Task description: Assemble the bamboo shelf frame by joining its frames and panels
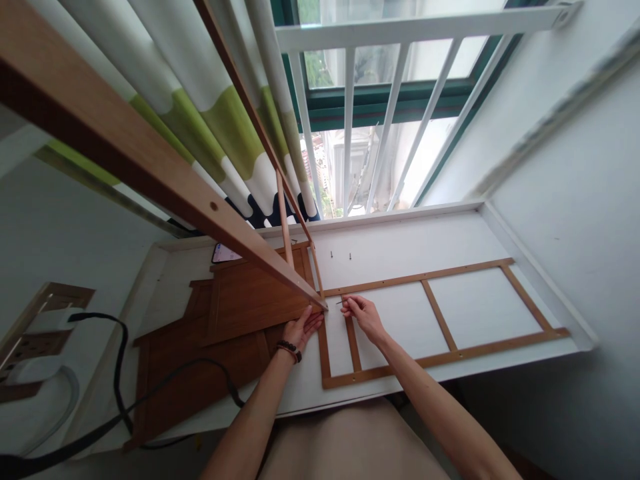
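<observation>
A ladder-like wooden frame [387, 285] lies flat on the white ledge. At its left end a second wooden frame [235, 230] stands upright and leans toward me. My left hand [299, 329], with a beaded bracelet at the wrist, grips the lower end of the upright frame's near rail between thumb and fingers. Just right of that joint, my right hand [364, 316] pinches a thin dark screw [339, 303], its tip pointing left toward the rail's end. Two more screws, a left one [331, 254] and a right one [350, 256], rest on the ledge beyond the flat frame.
Brown wooden panels [250, 303] are stacked on the left of the ledge [410, 233], with a phone [226, 253] behind them. Black cables [118, 360] run from wall sockets across the left side. A white railing [417, 30] and striped curtain [220, 120] stand behind.
</observation>
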{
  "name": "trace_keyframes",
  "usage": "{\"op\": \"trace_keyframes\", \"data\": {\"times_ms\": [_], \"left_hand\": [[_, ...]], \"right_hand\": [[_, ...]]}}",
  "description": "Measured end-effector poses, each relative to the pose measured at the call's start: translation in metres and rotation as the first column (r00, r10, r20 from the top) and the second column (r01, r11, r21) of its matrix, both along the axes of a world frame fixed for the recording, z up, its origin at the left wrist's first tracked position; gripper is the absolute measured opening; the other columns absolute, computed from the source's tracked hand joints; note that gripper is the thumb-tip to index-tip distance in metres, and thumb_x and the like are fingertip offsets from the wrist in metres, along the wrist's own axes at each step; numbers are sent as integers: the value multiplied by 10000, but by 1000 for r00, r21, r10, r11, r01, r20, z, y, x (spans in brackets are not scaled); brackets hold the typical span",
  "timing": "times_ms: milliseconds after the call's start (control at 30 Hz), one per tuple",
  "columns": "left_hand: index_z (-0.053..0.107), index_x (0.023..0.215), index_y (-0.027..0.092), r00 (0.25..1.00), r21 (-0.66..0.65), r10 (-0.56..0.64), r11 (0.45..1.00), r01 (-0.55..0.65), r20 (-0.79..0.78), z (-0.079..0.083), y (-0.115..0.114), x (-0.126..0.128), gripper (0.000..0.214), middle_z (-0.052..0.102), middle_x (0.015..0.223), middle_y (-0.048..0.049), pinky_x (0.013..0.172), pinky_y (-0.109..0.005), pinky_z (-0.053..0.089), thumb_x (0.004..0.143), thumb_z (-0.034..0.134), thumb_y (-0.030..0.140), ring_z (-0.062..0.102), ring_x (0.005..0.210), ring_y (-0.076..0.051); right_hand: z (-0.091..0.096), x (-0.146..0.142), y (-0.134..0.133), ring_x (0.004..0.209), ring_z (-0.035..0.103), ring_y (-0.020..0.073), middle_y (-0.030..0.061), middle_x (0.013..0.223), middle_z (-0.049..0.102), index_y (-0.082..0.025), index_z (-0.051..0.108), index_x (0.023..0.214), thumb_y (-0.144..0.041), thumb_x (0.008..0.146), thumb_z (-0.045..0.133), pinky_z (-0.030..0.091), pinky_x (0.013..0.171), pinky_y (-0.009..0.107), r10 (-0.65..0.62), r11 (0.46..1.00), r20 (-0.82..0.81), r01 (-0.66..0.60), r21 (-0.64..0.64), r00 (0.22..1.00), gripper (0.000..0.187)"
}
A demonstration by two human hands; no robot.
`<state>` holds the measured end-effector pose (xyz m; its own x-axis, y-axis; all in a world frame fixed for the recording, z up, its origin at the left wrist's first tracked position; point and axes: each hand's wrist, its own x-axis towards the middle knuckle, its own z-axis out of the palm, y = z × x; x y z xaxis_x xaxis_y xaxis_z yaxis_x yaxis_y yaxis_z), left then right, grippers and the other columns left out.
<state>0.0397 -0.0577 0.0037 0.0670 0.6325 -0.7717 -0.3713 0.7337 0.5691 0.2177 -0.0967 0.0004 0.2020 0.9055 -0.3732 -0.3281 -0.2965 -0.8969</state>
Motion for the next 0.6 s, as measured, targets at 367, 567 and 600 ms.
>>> {"op": "trace_keyframes", "data": {"times_ms": [367,567,600], "left_hand": [[624,791,24,1000,-13,1,1000,-1,-6,2,1,2,234,682,835,-199,722,-290,557,691,683,228,671,730,-208],[628,796,21,1000,-17,1,1000,-1,-4,2,0,2,249,682,837,-198,707,-279,558,688,684,238,671,732,-209],[628,797,20,1000,-16,3,1000,-3,-5,1,0,1,252,682,840,-199,705,-278,559,685,686,239,671,733,-210]], "right_hand": [[-6,-2,0,708,654,211,54,722,674,-165,615,760,-428,605,671,538,696,350,23,998,78,-19,-55,997,311],[-6,-7,5,750,658,216,61,731,675,-158,599,767,-429,635,642,536,709,348,-15,999,8,15,-47,1000,304],[-6,-7,5,745,658,213,60,727,674,-156,597,763,-427,636,641,535,715,348,-9,999,0,9,-40,1000,302]]}}
